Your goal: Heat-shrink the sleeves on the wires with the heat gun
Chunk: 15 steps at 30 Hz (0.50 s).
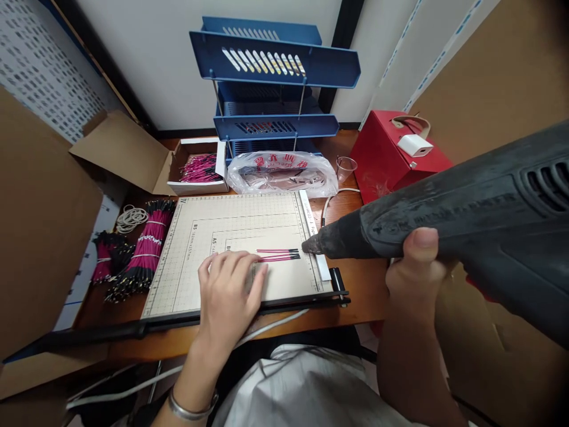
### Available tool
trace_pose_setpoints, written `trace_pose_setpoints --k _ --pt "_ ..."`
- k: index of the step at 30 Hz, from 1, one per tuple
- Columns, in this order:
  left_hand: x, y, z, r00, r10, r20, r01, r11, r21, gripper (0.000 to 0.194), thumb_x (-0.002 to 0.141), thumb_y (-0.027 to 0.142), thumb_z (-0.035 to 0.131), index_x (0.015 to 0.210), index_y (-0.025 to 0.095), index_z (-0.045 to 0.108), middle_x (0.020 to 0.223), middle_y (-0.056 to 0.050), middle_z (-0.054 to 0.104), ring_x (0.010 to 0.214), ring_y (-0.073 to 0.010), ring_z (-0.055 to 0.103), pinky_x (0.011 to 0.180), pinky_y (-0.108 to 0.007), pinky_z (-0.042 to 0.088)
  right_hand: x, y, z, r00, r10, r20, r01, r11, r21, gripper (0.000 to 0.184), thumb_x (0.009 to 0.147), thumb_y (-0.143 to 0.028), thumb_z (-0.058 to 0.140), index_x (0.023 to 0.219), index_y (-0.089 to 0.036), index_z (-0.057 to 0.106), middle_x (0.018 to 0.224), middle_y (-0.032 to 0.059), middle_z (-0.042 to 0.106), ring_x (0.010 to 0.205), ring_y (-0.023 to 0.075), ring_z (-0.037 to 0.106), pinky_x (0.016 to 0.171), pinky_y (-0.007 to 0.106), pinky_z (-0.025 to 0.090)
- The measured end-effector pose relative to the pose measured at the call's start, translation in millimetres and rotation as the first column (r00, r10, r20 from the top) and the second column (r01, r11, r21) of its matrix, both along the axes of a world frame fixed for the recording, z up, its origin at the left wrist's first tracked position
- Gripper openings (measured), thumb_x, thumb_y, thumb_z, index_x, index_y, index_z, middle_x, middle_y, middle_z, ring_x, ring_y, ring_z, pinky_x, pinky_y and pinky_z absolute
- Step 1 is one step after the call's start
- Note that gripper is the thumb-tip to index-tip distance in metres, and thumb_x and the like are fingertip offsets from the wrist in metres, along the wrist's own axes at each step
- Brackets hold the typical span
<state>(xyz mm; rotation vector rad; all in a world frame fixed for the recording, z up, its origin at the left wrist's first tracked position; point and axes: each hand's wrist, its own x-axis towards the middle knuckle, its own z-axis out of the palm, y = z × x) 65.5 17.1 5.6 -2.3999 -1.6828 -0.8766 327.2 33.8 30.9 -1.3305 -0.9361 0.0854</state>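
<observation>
Black heat gun (444, 219) sits tight in the right hand (413, 267) grip, nozzle at 3 o'clock of the pink wires (278, 255). Left hand (231, 290) lies flat, pinning them on the cutting board (200, 237), bundles (137, 255) at 9.

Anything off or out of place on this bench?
Nothing spilled or broken. One oddity: the paper cutter is serving as a work mat. The left hand pins red wires on it, while the right hand aims a heat gun at their black ends.
</observation>
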Motion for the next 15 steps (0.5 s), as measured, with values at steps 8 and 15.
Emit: trace_pose_setpoints --k 8,15 --pt "7 9 -2.5 0.989 0.148 -0.032 -0.150 0.985 -0.090 0.029 0.096 0.040 0.069 0.075 0.021 0.062 0.072 -0.003 0.066 0.078 -0.0254 0.056 0.075 -0.039 0.032 -2 1 -3.8 0.999 0.031 -0.012 -0.031 1.000 -0.002 0.064 0.084 -0.067 0.063 0.120 -0.014 0.071 0.128 0.0130 0.065 0.133 0.0310 0.054 0.119 0.052 0.040" --pt "13 13 -5.0 0.984 0.166 -0.068 -0.174 0.973 -0.148 0.029 0.094 0.041 0.072 0.075 0.021 0.062 0.075 -0.003 0.067 0.080 -0.0263 0.057 0.074 -0.038 0.029 5 3 -6.5 0.995 0.039 0.091 -0.039 0.999 0.001 0.061 0.086 -0.063 0.064 0.123 -0.014 0.070 0.128 0.0136 0.066 0.132 0.0309 0.056 0.121 0.054 0.036"
